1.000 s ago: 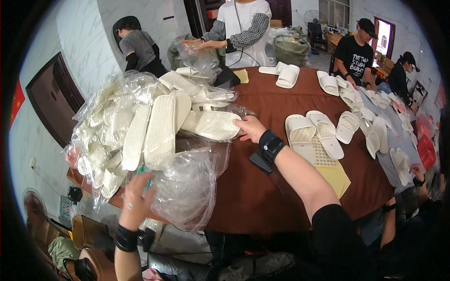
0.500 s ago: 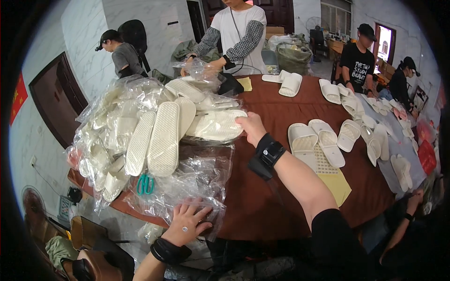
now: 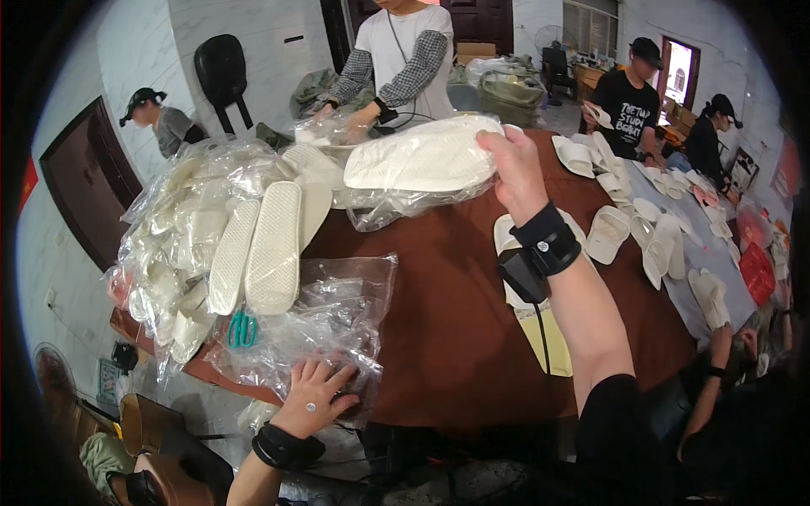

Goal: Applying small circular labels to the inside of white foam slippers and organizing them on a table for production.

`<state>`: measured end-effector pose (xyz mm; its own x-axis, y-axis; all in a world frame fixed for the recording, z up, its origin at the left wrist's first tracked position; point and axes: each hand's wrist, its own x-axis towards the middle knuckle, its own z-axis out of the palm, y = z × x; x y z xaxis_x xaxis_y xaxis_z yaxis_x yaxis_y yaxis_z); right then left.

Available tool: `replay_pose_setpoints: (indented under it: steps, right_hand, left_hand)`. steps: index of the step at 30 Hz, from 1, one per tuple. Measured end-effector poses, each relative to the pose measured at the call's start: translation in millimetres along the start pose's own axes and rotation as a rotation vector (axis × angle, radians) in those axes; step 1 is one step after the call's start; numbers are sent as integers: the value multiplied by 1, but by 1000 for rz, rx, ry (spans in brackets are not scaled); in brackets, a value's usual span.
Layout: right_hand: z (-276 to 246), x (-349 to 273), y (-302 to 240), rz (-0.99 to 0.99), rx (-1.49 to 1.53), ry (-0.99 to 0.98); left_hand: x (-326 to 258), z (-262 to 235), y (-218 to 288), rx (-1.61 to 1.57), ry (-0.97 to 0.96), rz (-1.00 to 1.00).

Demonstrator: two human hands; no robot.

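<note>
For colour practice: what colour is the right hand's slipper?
The slipper is creamy white, clearest in the head view.

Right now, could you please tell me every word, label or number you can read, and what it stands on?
Co-worker's black T-shirt: large white lettering, which I won't copy out.
Round stickers on the left hand and right wristband: too small to read.
Red hanging at far left: nothing legible.

the right hand [image 3: 516, 171] grips one end of a cream-white textured slipper [image 3: 422, 158] bagged in clear plastic, held above the brown cloth-covered table [image 3: 439, 337]. the left hand [image 3: 314, 400] lies spread on flat clear plastic bags [image 3: 333, 308], with teal-handled scissors [image 3: 243, 330] near it.
</note>
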<state>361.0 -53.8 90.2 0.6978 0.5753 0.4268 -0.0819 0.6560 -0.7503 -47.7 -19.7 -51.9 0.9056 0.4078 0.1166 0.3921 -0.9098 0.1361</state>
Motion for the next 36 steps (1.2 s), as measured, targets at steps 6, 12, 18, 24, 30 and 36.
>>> replay_pose_setpoints:
  steps: [6,12,18,24,30,36]
  right_hand:
    - [-4,-17,-53,-218,-182,-102]
    - [-4,-26,-82,-182,-188,-154]
    - [-6,-47,-121,-85,-146,-204]
    - [-8,-75,-169,-37,-138,-278]
    - [-16,-77,-178,-31,-185,-355]
    - [-29,-45,-144,154,-82,-445]
  left_hand:
    - [-4,-37,30,151,88,51]
    - [4,-101,73,-193,211,-46]
    - [75,-127,92,147,421,118]
    - [120,-122,92,180,516,207]
    - [129,-109,97,80,591,343]
    - [120,-82,85,-764,314,-60]
